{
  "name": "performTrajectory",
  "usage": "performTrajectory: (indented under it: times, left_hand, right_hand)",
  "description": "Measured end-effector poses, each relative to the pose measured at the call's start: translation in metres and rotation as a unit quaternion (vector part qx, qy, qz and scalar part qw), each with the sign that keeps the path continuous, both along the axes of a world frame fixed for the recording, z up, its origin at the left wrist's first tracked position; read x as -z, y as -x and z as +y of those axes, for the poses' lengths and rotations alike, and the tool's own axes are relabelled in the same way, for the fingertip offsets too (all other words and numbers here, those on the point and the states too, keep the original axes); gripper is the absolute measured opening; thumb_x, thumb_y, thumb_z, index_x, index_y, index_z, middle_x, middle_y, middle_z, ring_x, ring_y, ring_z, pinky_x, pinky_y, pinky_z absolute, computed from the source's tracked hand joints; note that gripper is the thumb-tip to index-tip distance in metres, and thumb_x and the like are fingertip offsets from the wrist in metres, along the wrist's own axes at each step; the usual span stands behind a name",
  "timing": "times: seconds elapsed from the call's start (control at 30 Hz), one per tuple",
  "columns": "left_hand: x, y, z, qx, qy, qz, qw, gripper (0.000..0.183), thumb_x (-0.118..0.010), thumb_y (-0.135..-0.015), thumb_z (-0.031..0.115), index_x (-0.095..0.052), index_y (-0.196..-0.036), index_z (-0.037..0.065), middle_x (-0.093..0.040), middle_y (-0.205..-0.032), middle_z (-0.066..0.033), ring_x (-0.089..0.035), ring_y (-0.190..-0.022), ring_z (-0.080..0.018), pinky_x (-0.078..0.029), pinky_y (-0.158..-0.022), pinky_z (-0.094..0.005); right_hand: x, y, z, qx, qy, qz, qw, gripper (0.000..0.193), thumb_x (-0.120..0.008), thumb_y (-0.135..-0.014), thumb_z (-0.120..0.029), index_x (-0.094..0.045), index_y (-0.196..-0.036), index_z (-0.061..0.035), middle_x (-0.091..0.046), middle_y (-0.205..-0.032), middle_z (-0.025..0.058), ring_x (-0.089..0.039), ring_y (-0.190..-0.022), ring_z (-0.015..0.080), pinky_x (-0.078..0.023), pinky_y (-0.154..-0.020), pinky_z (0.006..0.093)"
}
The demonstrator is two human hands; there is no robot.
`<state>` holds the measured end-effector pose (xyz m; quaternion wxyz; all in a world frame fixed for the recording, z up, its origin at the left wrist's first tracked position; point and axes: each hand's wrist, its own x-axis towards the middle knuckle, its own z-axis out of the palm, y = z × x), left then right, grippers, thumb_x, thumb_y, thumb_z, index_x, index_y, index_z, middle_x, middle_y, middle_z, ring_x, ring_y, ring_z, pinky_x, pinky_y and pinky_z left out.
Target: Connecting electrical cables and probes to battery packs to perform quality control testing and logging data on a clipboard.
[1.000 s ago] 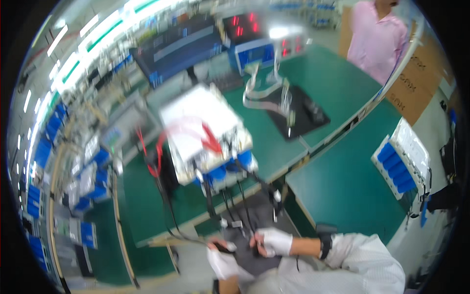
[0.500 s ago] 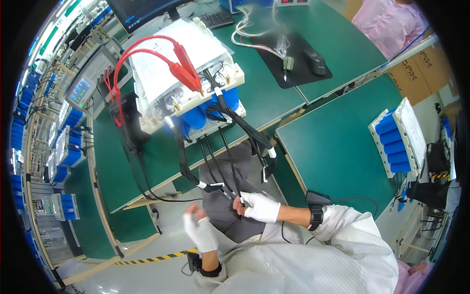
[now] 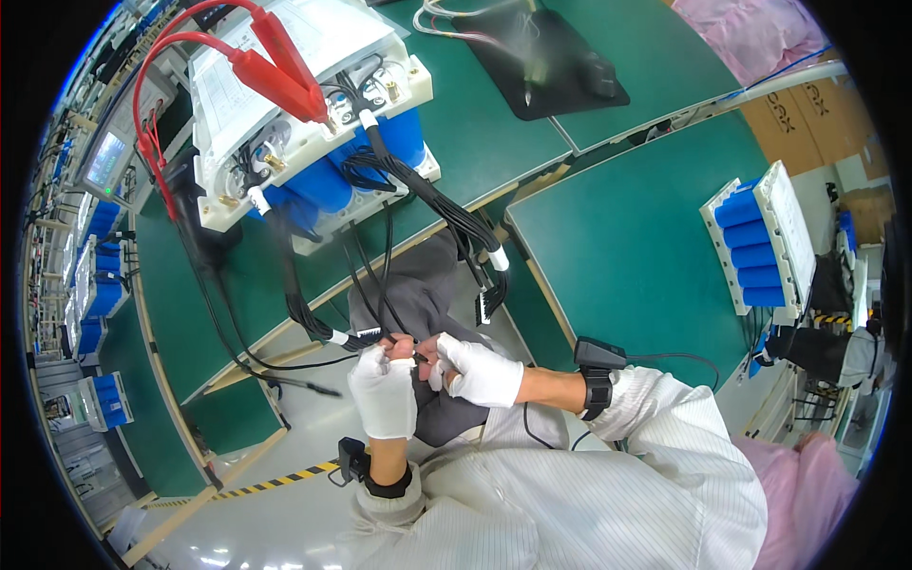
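Note:
My left hand (image 3: pixel 385 394) and my right hand (image 3: pixel 483 372), in white gloves with bare fingertips, meet below the bench edge. Both are closed in a pinch at the end of a thin black cable (image 3: pixel 386 275); its tip is mostly hidden by my fingers. Beside my left fingers hangs a bundled black wire harness (image 3: pixel 296 302) with a white band and a connector. A second black harness (image 3: pixel 437 204) ends in a multi-pin connector (image 3: pixel 487 302) above my right hand. These wires come from a battery pack (image 3: pixel 318 185) of blue cells in a white frame, with papers on top.
Red clamp leads (image 3: pixel 271 81) rest on the pack, near a meter with a screen (image 3: pixel 106 163). A black lead (image 3: pixel 285 380) dangles to the left. Another blue battery pack (image 3: pixel 750 247) stands on the right bench (image 3: pixel 608 256). A black mat (image 3: pixel 541 66) lies at the back.
My left hand has come up and in to meet my right hand at the cable end. My view has shifted, so the bench and pack appear higher and further left.

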<state>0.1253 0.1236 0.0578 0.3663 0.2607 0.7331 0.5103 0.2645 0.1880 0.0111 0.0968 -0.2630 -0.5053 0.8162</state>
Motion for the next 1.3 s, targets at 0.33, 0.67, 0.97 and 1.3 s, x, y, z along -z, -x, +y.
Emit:
performTrajectory:
  times: [0.33, 0.67, 0.97, 1.3]
  left_hand:
    - [0.006, -0.007, 0.003, -0.005, 0.034, -0.09, 0.995, 0.013, -0.062, -0.089, 0.012, -0.058, -0.089, 0.0, -0.059, -0.068, -0.0024, -0.053, -0.058, -0.0078, -0.04, -0.052, -0.0225]
    - [0.014, 0.004, -0.006, -0.094, -0.022, -0.093, 0.991, 0.013, -0.057, -0.09, 0.011, -0.053, -0.094, -0.001, -0.057, -0.082, -0.0089, -0.055, -0.074, -0.019, -0.047, -0.067, -0.0317]
    - [-0.001, -0.001, 0.004, 0.004, 0.026, -0.009, 1.0, 0.01, -0.057, -0.085, 0.004, -0.054, -0.089, -0.004, -0.055, -0.074, -0.0076, -0.048, -0.065, -0.0149, -0.041, -0.058, -0.0279]
    - [0.01, -0.005, 0.006, 0.037, 0.011, 0.053, 0.998, 0.015, -0.052, -0.088, 0.004, -0.053, -0.099, -0.006, -0.059, -0.085, -0.0105, -0.052, -0.067, -0.0179, -0.045, -0.061, -0.0284]
  right_hand:
    - [0.007, 0.005, 0.004, 0.007, -0.213, 0.045, 0.976, 0.058, -0.042, -0.074, 0.014, -0.039, -0.13, -0.0019, -0.055, -0.12, 0.0177, -0.057, -0.112, 0.0289, -0.045, -0.094, 0.0342]
    - [0.009, 0.011, 0.007, 0.073, -0.179, -0.046, 0.98, 0.017, -0.06, -0.086, -0.01, -0.058, -0.101, -0.0022, -0.059, -0.084, 0.0012, -0.055, -0.079, 0.0076, -0.047, -0.07, 0.026]
    - [-0.025, -0.006, 0.004, 0.129, -0.117, -0.016, 0.985, 0.016, -0.054, -0.086, 0.0, -0.061, -0.1, 0.0, -0.067, -0.086, 0.009, -0.064, -0.07, 0.0138, -0.051, -0.057, 0.0265]
    - [0.003, 0.001, 0.005, 0.166, 0.032, 0.085, 0.982, 0.02, -0.052, -0.083, 0.008, -0.056, -0.102, 0.0043, -0.066, -0.088, 0.0185, -0.065, -0.068, 0.0205, -0.05, -0.054, 0.0281]
